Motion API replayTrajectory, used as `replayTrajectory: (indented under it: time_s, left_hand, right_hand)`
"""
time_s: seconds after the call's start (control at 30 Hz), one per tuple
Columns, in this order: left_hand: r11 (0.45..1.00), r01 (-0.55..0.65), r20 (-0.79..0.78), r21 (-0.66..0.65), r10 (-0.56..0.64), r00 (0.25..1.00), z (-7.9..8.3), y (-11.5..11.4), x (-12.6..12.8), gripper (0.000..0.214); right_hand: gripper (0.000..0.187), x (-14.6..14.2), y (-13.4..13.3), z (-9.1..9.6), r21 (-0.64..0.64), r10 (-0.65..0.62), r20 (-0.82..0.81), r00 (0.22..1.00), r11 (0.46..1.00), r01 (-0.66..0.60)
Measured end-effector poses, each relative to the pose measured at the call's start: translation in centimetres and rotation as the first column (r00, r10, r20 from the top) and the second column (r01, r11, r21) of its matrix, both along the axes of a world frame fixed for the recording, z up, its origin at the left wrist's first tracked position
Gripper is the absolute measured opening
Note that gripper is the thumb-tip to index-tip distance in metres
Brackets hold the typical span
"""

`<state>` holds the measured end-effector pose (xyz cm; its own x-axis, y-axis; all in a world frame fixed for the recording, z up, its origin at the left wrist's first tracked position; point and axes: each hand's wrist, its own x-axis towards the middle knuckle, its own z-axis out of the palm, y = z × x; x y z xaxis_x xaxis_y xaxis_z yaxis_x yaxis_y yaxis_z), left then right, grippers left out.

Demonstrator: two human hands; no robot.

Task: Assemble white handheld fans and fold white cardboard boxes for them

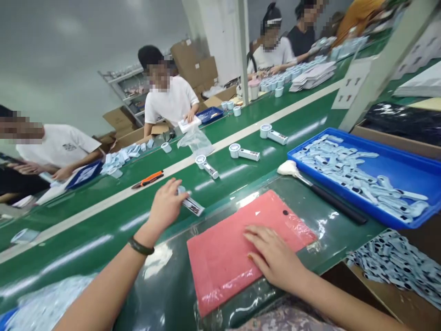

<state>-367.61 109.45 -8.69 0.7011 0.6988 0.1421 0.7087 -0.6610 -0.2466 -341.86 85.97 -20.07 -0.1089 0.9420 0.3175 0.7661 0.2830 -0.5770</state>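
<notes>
My left hand (168, 202) reaches over the green belt, its fingers closed round the head end of a small handheld fan (193, 206). The fan's white handle with dark print sticks out to the right; its head is mostly covered by my fingers. My right hand (272, 255) lies palm down on a pink mat (220, 262), fingers stretched out, with nothing visible in them. A small black round piece (285, 213) and a tiny white triangle (257, 213) are on the mat beyond that hand. Further up the belt lie three similar fans, including one handheld fan (207, 167) nearest my left hand.
At right, a blue tray (409, 161) holds many pale blue handle pieces. A black-handled brush (330, 200) lies beside it. More pieces fill a box (399, 264) below. Orange-handled pliers (148, 179) rest on the belt (103, 220). Several co-workers sit across, one person (172, 99) opposite.
</notes>
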Motion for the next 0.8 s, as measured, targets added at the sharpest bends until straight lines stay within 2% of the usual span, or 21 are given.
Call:
replayTrajectory:
  time_s: [0.03, 0.1, 0.17, 0.23, 0.3, 0.37, 0.4, 0.47, 0.5, 0.53, 0.57, 0.6, 0.63, 0.7, 0.8]
  left_hand:
    - [0.997, -0.070, -0.015, 0.024, 0.071, 0.997, 0.4, 2.4, 0.2, 0.037]
    - [0.990, -0.136, -0.021, 0.037, 0.136, 0.990, 0.4, 5.9, 0.7, 0.041]
    - [0.988, -0.153, -0.023, 0.018, 0.153, 0.988, -0.3, 7.8, 1.3, 0.044]
    - [0.987, -0.159, -0.021, 0.001, 0.159, 0.987, -1.2, 8.1, 1.9, 0.046]
    - [0.990, -0.141, -0.004, -0.002, 0.141, 0.990, -2.1, 7.0, 2.5, 0.052]
    - [0.995, -0.097, 0.008, -0.011, 0.097, 0.995, -3.1, 4.3, 3.5, 0.060]
    - [0.998, -0.049, 0.025, -0.026, 0.050, 0.998, -3.6, 2.5, 4.1, 0.063]
    - [0.993, 0.094, 0.072, -0.072, -0.089, 0.993, -4.9, -1.7, 5.6, 0.058]
    - [0.957, 0.272, 0.190, -0.101, -0.250, 0.949, -5.6, -3.9, 6.5, 0.050]
    - [0.895, 0.426, 0.293, -0.128, -0.376, 0.879, -6.5, -6.0, 7.3, 0.045]
    - [0.849, 0.515, 0.380, -0.121, -0.440, 0.814, -7.4, -7.8, 8.1, 0.039]
    - [0.826, 0.556, 0.438, -0.095, -0.467, 0.769, -8.5, -9.2, 8.8, 0.036]
    - [0.808, 0.585, 0.470, -0.063, -0.493, 0.732, -9.7, -10.2, 9.2, 0.034]
    - [0.792, 0.608, 0.514, 0.057, -0.545, 0.662, -12.3, -10.8, 9.7, 0.030]
    - [0.767, 0.610, 0.570, 0.197, -0.596, 0.565, -15.7, -9.0, 9.5, 0.029]
  right_hand:
    - [0.039, -0.1, 0.0, 0.0, -0.007, 0.008, 0.014, 1.000, 1.000, -0.008]
    - [0.037, -0.4, 0.0, 0.0, -0.029, 0.023, 0.025, 0.999, 0.999, -0.022]
    - [0.036, -0.6, -0.1, 0.0, -0.060, 0.023, 0.017, 1.000, 0.998, -0.021]
    - [0.036, -0.3, -0.2, 0.2, -0.105, 0.033, -0.012, 0.999, 0.994, -0.034]
    - [0.036, 0.5, 0.4, 0.8, -0.160, 0.052, -0.090, 0.995, 0.985, -0.066]
    - [0.037, 1.7, 2.6, 1.9, -0.194, 0.065, -0.166, 0.984, 0.976, -0.097]
    - [0.039, 2.3, 4.5, 2.5, -0.190, 0.065, -0.171, 0.983, 0.977, -0.098]
    - [0.045, 3.0, 9.3, 4.0, -0.149, 0.052, -0.080, 0.995, 0.987, -0.063]
    - [0.048, 3.0, 12.1, 4.7, -0.122, 0.024, -0.005, 1.000, 0.992, -0.024]
    - [0.052, 2.8, 14.9, 5.4, -0.116, -0.018, 0.069, 0.997, 0.993, 0.026]
    - [0.055, 2.4, 17.6, 5.9, -0.109, -0.049, 0.099, 0.994, 0.992, 0.060]
    - [0.058, 1.9, 20.1, 6.4, -0.104, -0.081, 0.121, 0.989, 0.990, 0.094]
    - [0.060, 1.3, 22.1, 6.7, -0.104, -0.117, 0.140, 0.983, 0.986, 0.132]
    - [0.059, 0.2, 25.1, 7.0, -0.116, -0.173, 0.176, 0.969, 0.974, 0.194]
    - [0.047, -0.8, 27.0, 6.3, -0.153, -0.196, 0.217, 0.956, 0.961, 0.232]
